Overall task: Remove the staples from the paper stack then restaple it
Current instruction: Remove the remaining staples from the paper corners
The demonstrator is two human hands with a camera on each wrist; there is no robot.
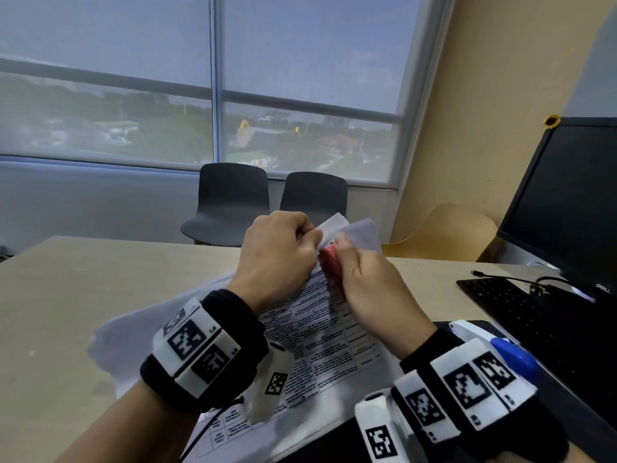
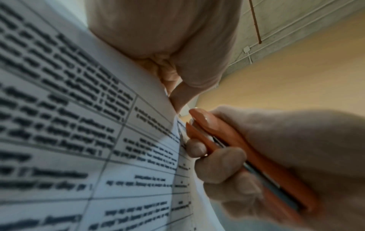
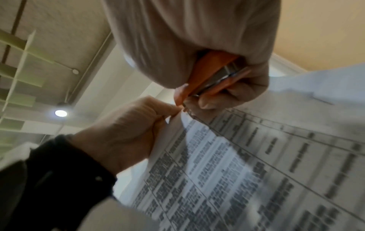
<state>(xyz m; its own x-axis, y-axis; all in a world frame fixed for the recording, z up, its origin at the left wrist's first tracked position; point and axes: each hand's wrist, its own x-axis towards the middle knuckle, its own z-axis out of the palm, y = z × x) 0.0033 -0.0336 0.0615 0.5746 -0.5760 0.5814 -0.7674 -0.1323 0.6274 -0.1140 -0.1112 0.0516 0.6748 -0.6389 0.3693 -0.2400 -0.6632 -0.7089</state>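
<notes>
A printed paper stack (image 1: 320, 332) with tables of text is lifted at its far corner above the desk. My left hand (image 1: 277, 252) pinches that corner, with a sheet folded back over its fingers. My right hand (image 1: 364, 282) grips a small orange stapler (image 1: 330, 262), its nose against the same corner. In the left wrist view the orange stapler (image 2: 233, 140) lies across my right hand's fingers beside the paper stack (image 2: 88, 140). In the right wrist view the orange stapler (image 3: 213, 73) points down at the pinched corner of the paper stack (image 3: 247, 164). No staple is visible.
The beige desk (image 1: 100, 295) carries a black keyboard (image 1: 521, 309) and a dark monitor (image 1: 567, 202) at right. A blue-and-white object (image 1: 510, 355) lies near my right wrist. Two dark chairs (image 1: 233, 202) stand behind the desk under the window.
</notes>
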